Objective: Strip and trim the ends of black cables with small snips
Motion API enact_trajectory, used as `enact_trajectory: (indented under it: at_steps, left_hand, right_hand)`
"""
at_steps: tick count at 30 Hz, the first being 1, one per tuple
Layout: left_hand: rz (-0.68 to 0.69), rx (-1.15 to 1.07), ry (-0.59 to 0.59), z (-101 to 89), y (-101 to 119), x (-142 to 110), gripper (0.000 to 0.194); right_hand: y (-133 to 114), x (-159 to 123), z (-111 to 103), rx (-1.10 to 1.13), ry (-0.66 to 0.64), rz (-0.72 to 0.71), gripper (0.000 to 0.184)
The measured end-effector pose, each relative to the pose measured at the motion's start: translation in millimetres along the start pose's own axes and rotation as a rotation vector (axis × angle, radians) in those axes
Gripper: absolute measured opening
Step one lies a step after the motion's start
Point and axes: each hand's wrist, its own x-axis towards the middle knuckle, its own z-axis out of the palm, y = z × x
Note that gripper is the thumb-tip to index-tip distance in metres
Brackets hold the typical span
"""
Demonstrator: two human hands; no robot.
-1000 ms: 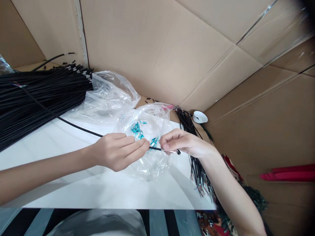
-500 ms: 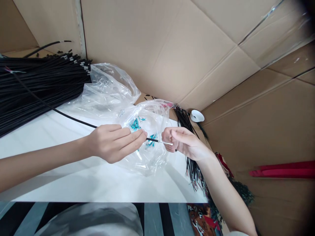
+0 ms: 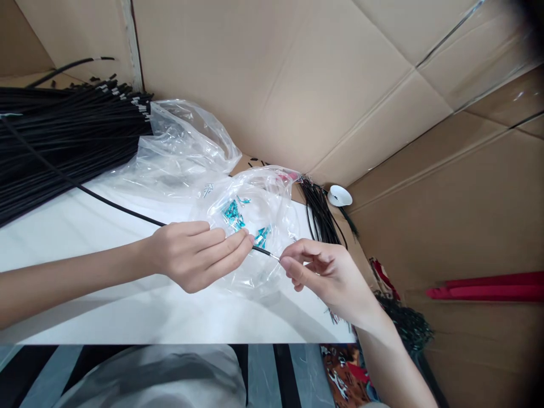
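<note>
While gripping the black cable (image 3: 98,197) in the left hand (image 3: 198,255) above the tabletop (image 3: 178,320), between front and rear edges, pinching its pale tip (image 3: 274,256) with the right hand (image 3: 325,275) — nearer that end — and pointing the long axis toward the right edge, slanting slightly frontward.

No words, brands or numbers can be read. A small dark printed mark (image 3: 208,190) stands on clear plastic (image 3: 272,190), up and left of the teal pieces (image 3: 232,213), too small to decipher.
</note>
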Motion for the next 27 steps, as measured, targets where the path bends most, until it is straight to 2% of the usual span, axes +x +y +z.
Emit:
enact_trajectory:
  at_steps: [4, 9, 12, 16, 19, 23, 27]
  left_hand:
    - [-0.032, -0.01, 0.023, -3.0, 9.2, 1.6, 0.043]
    - [-0.15, 0.058, 0.009, -6.7, 21.2, 2.4, 0.044]
    - [-0.152, 0.144, 0.015, -8.0, 29.6, 3.1, 0.046]
    - [-0.149, 0.222, 0.059, -6.2, 37.7, 6.6, 0.049]
    - [-0.139, 0.267, 0.071, -3.0, 41.7, 9.4, 0.048]
    - [-0.16, 0.281, 0.03, -0.8, 43.1, 10.2, 0.044]
    - [-0.113, 0.253, 0.027, -0.9, 29.5, 9.3, 0.041]
  right_hand:
    - [-0.8, 1.1, 6.8, 0.004, 0.069, -0.056, 0.019]
    - [7.2, 4.6, 18.4, 0.07, 0.222, -0.118, 0.019]
    - [13.8, 5.8, 25.7, 0.294, 0.251, -0.064, 0.024]
    - [16.5, 3.4, 40.7, 0.654, 0.223, 0.12, 0.031]
    - [17.7, 1.7, 58.0, 0.793, 0.271, 0.149, 0.035]
    - [23.1, 4.6, 78.0, 0.824, 0.404, 0.077, 0.036]
    - [26.9, 9.7, 82.0, 0.752, 0.526, -0.024, 0.029]
